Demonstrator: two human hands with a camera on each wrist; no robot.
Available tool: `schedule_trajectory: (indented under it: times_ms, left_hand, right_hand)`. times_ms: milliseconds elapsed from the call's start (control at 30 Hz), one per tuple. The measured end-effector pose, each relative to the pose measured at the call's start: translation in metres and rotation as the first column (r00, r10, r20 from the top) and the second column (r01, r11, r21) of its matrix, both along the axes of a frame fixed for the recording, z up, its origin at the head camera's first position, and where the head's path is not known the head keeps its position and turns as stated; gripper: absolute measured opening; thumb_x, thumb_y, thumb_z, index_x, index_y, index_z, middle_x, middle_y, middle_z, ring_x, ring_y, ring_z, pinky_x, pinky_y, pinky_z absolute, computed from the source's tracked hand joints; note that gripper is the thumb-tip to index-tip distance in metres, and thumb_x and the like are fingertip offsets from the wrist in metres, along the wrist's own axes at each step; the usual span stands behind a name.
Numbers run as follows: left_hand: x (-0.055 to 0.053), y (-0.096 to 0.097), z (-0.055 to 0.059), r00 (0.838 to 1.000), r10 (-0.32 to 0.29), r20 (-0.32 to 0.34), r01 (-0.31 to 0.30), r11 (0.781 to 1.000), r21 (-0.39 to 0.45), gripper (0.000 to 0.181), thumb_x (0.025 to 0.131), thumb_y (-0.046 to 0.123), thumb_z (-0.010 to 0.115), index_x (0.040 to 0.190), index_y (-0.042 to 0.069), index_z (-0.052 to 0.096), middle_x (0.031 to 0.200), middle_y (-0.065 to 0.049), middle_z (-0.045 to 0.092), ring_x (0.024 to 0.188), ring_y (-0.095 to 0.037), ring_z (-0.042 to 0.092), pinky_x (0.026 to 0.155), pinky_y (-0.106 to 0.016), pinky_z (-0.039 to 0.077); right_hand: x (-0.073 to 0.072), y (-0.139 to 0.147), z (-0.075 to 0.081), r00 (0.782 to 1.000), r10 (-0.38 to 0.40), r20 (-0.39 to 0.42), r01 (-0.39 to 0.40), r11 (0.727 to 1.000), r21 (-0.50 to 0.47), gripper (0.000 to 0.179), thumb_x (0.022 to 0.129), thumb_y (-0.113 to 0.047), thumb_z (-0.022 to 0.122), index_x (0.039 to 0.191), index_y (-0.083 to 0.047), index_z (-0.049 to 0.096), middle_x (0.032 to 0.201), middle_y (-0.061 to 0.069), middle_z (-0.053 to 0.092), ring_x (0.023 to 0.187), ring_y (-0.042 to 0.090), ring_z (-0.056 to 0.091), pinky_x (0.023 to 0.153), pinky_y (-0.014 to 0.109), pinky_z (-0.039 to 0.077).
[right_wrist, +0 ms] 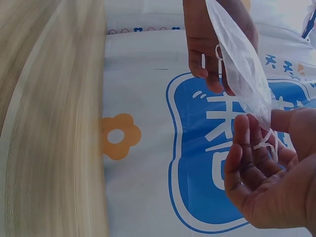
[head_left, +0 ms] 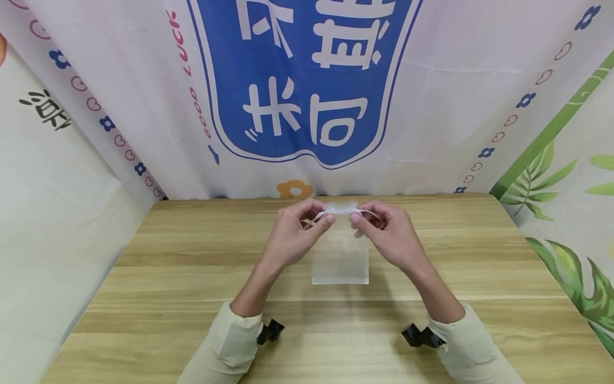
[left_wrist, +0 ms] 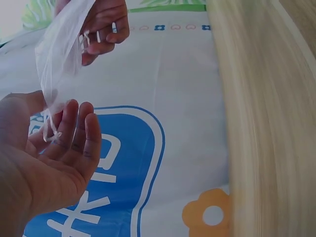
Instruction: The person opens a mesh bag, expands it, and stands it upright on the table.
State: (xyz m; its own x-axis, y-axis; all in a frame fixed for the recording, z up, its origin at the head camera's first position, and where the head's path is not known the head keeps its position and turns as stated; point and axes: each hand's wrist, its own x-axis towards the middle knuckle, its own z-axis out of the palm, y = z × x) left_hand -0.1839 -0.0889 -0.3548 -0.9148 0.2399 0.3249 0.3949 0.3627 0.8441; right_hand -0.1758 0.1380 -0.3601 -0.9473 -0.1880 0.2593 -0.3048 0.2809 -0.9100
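A sheer white drawstring pouch hangs between the two hands above the table, its gathered top uppermost. My left hand pinches the pouch's left top corner between thumb and fingers. On the other side my right hand pinches the right top corner the same way. White cord loops stick out at both corners beside the fingers. In the left wrist view a knotted cord end lies against the left fingers. The right wrist view shows the thin mesh pouch stretched between both hands, looking flat.
A wood-grain table spreads under the hands. Behind it hangs a printed cloth with a blue sign, and leaf-patterned cloth stands at the right. Each sleeve carries a black wrist mount.
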Motion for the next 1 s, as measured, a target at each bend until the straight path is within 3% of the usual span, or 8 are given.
schedule_trajectory:
  times_ms: [300,433,733,1000]
  left_hand:
    - [0.0,0.0029,-0.0046,1.0,0.007,-0.018,-0.008,1.0,-0.03,0.01,0.1,0.015,0.076,0.099,0.005,0.075,0.086,-0.007,0.073,0.073,-0.013,0.061,0.063,-0.02,0.053]
    - [-0.0007,0.0016,-0.0044,1.0,0.012,-0.019,-0.012,1.0,-0.02,0.011,0.101,0.016,0.075,0.1,0.005,0.075,0.086,-0.008,0.072,0.074,-0.014,0.06,0.063,-0.021,0.051]
    - [-0.0001,-0.001,0.0001,1.0,0.0,0.009,0.0,1.0,0.021,0.01,0.103,0.016,0.073,0.101,0.007,0.074,0.094,-0.009,0.075,0.084,-0.018,0.068,0.073,-0.027,0.06]
    - [-0.0008,-0.0014,0.0015,1.0,0.008,-0.01,-0.008,1.0,0.007,0.011,0.102,0.017,0.074,0.106,0.006,0.073,0.095,-0.01,0.075,0.082,-0.017,0.067,0.068,-0.024,0.058]
  right_hand:
    - [0.0012,-0.0041,-0.0016,0.999,-0.005,-0.04,0.004,1.0,-0.011,0.016,0.104,-0.013,0.072,0.112,0.0,0.075,0.094,0.02,0.078,0.073,0.012,0.073,0.065,0.025,0.061]
    - [0.0009,-0.0051,-0.0021,0.999,-0.031,-0.041,0.03,0.999,-0.014,0.015,0.104,-0.014,0.072,0.11,-0.001,0.075,0.094,0.018,0.078,0.072,0.012,0.073,0.064,0.025,0.06]
    - [-0.0001,-0.006,-0.0017,0.997,-0.058,-0.043,0.055,0.996,-0.071,0.013,0.103,-0.012,0.073,0.106,0.0,0.075,0.093,0.018,0.077,0.069,0.012,0.071,0.064,0.024,0.06]
    - [-0.0016,-0.0053,-0.0022,0.998,-0.047,-0.039,0.044,0.996,-0.075,0.014,0.103,-0.011,0.072,0.108,0.002,0.074,0.093,0.018,0.077,0.07,0.01,0.072,0.064,0.023,0.06]
